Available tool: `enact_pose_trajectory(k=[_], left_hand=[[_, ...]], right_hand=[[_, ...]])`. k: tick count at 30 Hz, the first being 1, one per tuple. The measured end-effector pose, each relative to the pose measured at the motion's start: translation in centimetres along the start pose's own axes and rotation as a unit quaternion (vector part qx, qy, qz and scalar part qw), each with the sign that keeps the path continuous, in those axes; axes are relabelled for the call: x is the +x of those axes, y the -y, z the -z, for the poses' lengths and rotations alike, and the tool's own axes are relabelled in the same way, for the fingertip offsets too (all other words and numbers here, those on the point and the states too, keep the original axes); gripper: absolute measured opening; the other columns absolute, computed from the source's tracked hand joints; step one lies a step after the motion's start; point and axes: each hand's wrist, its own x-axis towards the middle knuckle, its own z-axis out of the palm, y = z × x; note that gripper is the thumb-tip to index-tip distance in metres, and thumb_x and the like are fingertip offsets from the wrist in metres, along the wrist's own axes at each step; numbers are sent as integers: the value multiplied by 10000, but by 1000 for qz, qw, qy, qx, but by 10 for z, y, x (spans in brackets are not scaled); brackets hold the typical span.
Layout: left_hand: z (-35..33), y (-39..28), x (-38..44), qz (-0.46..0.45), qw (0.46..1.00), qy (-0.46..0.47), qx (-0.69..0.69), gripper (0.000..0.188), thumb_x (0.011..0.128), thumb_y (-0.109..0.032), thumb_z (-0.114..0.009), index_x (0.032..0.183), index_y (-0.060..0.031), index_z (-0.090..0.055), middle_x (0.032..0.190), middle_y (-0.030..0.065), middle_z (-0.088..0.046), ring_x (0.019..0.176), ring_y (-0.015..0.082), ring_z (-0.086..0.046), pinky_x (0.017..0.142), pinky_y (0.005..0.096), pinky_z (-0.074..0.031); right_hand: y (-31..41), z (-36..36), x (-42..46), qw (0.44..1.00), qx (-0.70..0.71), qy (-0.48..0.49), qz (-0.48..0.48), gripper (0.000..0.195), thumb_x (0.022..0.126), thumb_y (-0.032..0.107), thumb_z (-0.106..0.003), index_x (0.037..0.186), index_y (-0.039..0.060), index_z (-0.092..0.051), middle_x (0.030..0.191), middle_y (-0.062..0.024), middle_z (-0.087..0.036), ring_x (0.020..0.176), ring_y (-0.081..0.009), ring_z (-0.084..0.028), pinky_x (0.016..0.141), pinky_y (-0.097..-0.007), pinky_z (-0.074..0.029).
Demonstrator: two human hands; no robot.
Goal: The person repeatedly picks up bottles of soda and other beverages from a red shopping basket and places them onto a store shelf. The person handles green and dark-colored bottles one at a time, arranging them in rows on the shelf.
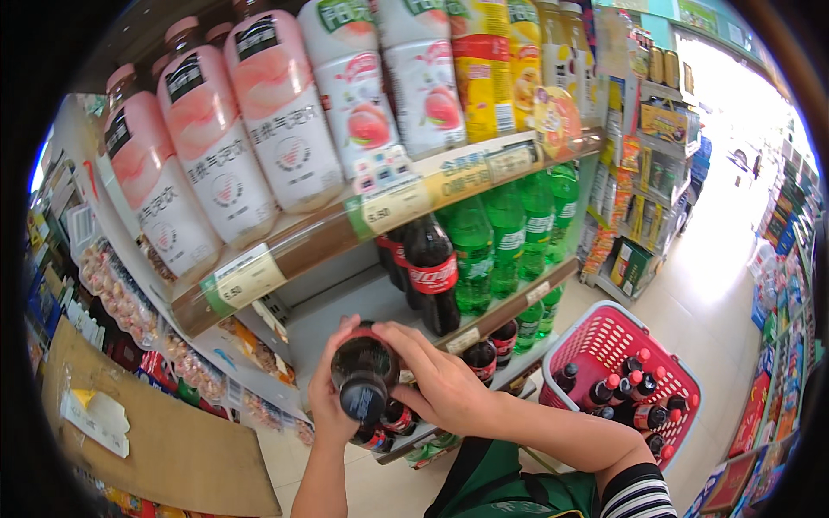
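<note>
Between my two hands is a large dark cola bottle [364,362] with a black cap, seen from above and tilted towards me. My left hand [329,382] wraps its left side, and my right hand [431,379] presses on its right side with fingers over the shoulder. Just beyond, cola bottles with red labels [432,278] stand on the middle shelf beside green soda bottles [469,259]. More cola bottles [480,359] show on the shelf below. A pink plastic basket [562,343] on the floor at the right holds several small cola bottles [602,392].
Pink-labelled peach drink bottles [230,149] and juice bottles [424,90] fill the upper shelf, whose brown edge [311,256] carries price tags. A brown cardboard sheet [168,427] is at lower left. Snack racks [667,168] stand beyond the basket, along a tiled aisle [706,272].
</note>
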Motion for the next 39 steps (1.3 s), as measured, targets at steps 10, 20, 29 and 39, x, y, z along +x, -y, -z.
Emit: enact_pose_trajectory(k=[10, 20, 29, 39], left_hand=[[-1, 91, 81, 72, 986, -92, -116, 558, 797, 101, -679, 1316, -19, -515, 1209, 117, -629, 1038, 197, -644, 910, 336, -522], [-5, 191, 143, 11, 989, -146, -18, 532, 798, -15, -736, 1296, 17, -553, 1176, 147, -659, 1021, 210, -651, 858, 310, -523], [-3, 182, 126, 129, 973, -124, -146, 623, 809, -23, -679, 1393, 18, -466, 1307, 187, -595, 1172, 283, -591, 1000, 372, -464], [-50, 22, 22, 116, 975, -51, -180, 530, 913, 47, -601, 1411, 80, -426, 1400, 197, -525, 1288, 268, -527, 1078, 385, -431]], right_hand=[[-79, -84, 73, 978, -37, -100, -176, 549, 939, 110, -585, 1384, -106, -346, 1170, -352, -543, 1031, -531, -558, 865, -487, -486], [-130, -133, 116, 936, 45, -233, -259, 458, 955, 103, -518, 1386, -14, -416, 1248, -309, -552, 1154, -495, -511, 988, -514, -412], [-130, -143, 111, 912, 87, -237, -322, 478, 984, 208, -530, 1378, -47, -442, 1295, -324, -527, 1212, -472, -497, 1034, -478, -394], [-38, -22, -50, 971, 107, -145, -158, 448, 947, 55, -600, 1365, -14, -452, 1335, -220, -493, 1147, -360, -567, 953, -375, -487]])
